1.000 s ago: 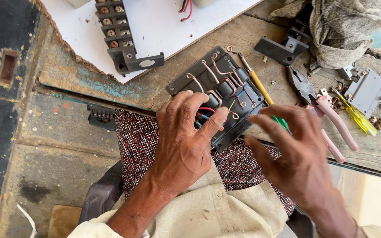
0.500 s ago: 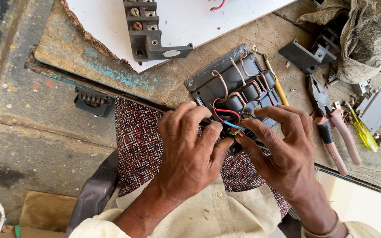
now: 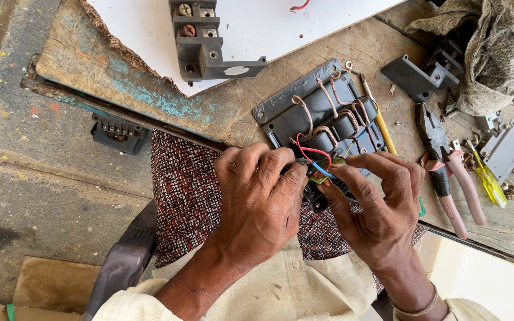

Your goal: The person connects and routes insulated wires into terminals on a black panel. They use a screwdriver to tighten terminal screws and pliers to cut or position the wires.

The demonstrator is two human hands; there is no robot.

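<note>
Both hands meet over the near edge of the wooden bench, at the front of a grey switch plate looped with copper wire. The left hand has its grip closed on a small wired component (red and blue leads), the right hand pinching the same piece. Pink-handled pliers lie just right.

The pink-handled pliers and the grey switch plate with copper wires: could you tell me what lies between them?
A yellow-handled screwdriver lies between the plate and pliers, in the head view.
</note>
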